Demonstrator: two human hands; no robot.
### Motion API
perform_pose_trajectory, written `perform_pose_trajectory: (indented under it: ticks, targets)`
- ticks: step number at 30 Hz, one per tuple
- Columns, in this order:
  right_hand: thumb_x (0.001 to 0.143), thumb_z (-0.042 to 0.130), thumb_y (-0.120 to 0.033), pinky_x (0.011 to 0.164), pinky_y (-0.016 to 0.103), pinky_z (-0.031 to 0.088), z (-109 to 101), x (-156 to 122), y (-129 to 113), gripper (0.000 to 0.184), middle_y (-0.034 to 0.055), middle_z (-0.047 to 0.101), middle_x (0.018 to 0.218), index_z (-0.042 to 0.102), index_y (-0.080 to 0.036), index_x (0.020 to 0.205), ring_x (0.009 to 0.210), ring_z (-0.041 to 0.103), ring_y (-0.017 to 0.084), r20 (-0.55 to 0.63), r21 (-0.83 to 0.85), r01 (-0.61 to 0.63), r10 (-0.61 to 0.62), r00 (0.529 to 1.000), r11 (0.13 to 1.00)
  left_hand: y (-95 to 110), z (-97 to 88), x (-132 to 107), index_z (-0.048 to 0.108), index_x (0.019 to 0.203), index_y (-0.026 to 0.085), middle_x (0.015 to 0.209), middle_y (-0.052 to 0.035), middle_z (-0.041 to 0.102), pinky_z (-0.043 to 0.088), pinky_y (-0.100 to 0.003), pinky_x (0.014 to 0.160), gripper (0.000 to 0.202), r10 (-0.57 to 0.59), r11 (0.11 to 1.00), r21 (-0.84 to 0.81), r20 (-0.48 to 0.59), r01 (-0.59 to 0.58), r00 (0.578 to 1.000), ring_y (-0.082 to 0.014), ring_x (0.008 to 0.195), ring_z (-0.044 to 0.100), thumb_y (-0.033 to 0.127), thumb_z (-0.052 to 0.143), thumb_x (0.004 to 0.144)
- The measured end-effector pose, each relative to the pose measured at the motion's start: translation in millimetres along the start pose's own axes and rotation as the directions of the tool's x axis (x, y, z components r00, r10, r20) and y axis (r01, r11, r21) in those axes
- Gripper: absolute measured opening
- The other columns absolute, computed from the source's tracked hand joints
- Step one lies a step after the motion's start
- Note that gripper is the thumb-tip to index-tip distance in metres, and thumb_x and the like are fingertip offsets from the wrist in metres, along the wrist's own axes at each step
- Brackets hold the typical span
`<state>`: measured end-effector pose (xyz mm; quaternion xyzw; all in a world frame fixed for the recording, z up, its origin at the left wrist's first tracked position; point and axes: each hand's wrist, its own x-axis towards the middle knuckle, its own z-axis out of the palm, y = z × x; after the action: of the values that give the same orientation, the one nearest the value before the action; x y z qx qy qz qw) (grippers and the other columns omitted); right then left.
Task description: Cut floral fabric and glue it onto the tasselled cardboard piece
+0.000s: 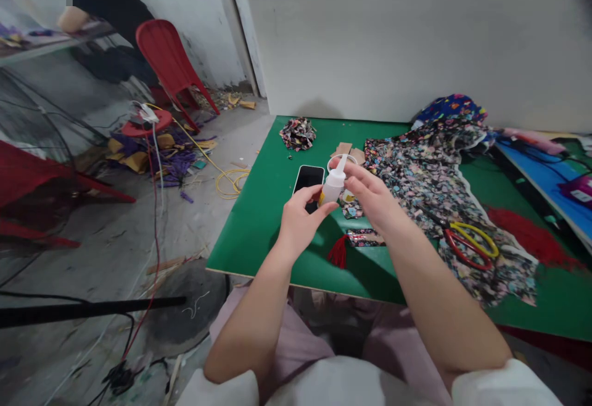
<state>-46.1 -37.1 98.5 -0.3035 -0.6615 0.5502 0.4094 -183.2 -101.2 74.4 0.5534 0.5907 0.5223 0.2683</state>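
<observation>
Head view: you hold a small white squeeze bottle [333,185] above the green table [259,221], just over a dark phone [309,179]. Your left hand [300,219] wraps closed around the bottle's base; your right hand [370,196] pinches its pointed nozzle between thumb and fingers. Patterned fabric [430,178] and yellow-and-red scissors [472,242] lie to the right. Squeeze too hard as the tip opens and liquid would likely spill onto the phone or fabric
</observation>
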Motion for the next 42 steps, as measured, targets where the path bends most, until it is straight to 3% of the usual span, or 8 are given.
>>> perform_pose_trajectory:
  ticks: [6,11,15,21,25,30,34,42]
  targets:
    - [0.064,0.072,-0.044,0.088,0.035,0.043,-16,0,4,0.038,0.0025,0.064,0.104,0.063,-0.024,0.096,0.099,0.057,0.019,0.004,0.091,-0.029,0.029,1.000,0.995,4,1.5,-2,0.064,0.099,0.018,0.097,-0.0040,0.066,0.046,-0.029,0.081,0.033,-0.031,0.997,-0.061,0.101,0.037,0.994,-0.0156,0.086,0.059,0.032,0.070,0.070]
    - [0.076,0.061,-0.045,0.091,0.035,0.041,-17,-3,2,0.032,0.0033,0.063,0.110,0.065,-0.026,0.102,0.103,0.055,0.018,0.114,0.198,-0.070,0.048,0.992,0.978,4,2.3,-4,0.064,0.098,0.016,0.095,-0.0046,0.066,0.046,-0.029,0.081,0.035,-0.104,0.983,-0.129,0.205,0.132,0.973,-0.0158,0.086,0.059,0.031,0.072,0.068]
    - [0.062,0.075,-0.037,0.079,0.031,0.046,-14,-3,6,0.031,0.0011,0.065,0.095,0.065,-0.023,0.087,0.090,0.059,0.016,0.047,0.195,-0.080,0.072,0.996,0.978,4,1.9,-5,0.064,0.097,0.017,0.093,-0.0041,0.065,0.045,-0.029,0.080,0.033,-0.057,0.992,-0.103,0.188,0.077,0.980,-0.0154,0.085,0.059,0.033,0.071,0.069]
    - [0.075,0.060,-0.049,0.092,0.035,0.041,-19,-8,3,0.038,0.0037,0.061,0.116,0.064,-0.025,0.105,0.109,0.054,0.019,0.125,0.186,-0.075,0.052,0.991,0.980,2,-1.5,-4,0.063,0.097,0.017,0.093,-0.0034,0.066,0.046,-0.029,0.079,0.032,-0.062,0.991,-0.104,0.205,0.085,0.977,-0.0156,0.085,0.060,0.032,0.071,0.069]
    - [0.069,0.069,-0.036,0.086,0.035,0.045,-12,-7,1,0.023,0.0020,0.065,0.100,0.064,-0.023,0.087,0.094,0.059,0.017,0.024,0.081,-0.045,0.043,0.999,0.996,0,-1.2,-5,0.063,0.097,0.019,0.092,-0.0032,0.065,0.046,-0.030,0.077,0.031,0.070,0.994,0.071,0.100,-0.077,0.993,-0.0159,0.084,0.059,0.032,0.071,0.071]
    - [0.062,0.074,-0.036,0.089,0.037,0.042,-1,-13,4,0.039,0.0012,0.062,0.101,0.056,-0.024,0.095,0.097,0.056,0.018,-0.137,-0.172,0.038,-0.062,0.989,0.984,-6,-4.3,-5,0.062,0.101,0.020,0.096,-0.0041,0.066,0.045,-0.032,0.082,0.030,0.263,0.913,0.330,-0.032,-0.238,0.964,-0.0179,0.091,0.057,0.035,0.066,0.075]
    - [0.073,0.065,-0.038,0.087,0.034,0.044,-16,-34,8,0.046,0.0032,0.060,0.108,0.050,-0.028,0.115,0.101,0.056,0.017,-0.131,-0.133,0.028,-0.045,0.990,0.991,-28,-26.0,27,0.062,0.101,0.020,0.099,-0.0029,0.067,0.045,-0.030,0.082,0.031,0.079,0.913,0.407,-0.100,-0.031,0.992,-0.0182,0.091,0.060,0.035,0.066,0.074]
    - [0.076,0.059,-0.045,0.081,0.034,0.047,-52,-68,60,0.031,0.0055,0.065,0.094,0.061,-0.020,0.095,0.085,0.060,0.018,-0.437,-0.206,-0.233,0.124,0.891,0.950,-100,-57.7,134,0.057,0.102,0.017,0.103,-0.0074,0.067,0.044,-0.029,0.083,0.033,-0.142,0.700,0.675,-0.192,0.235,0.971,-0.0228,0.098,0.061,0.033,0.063,0.074]
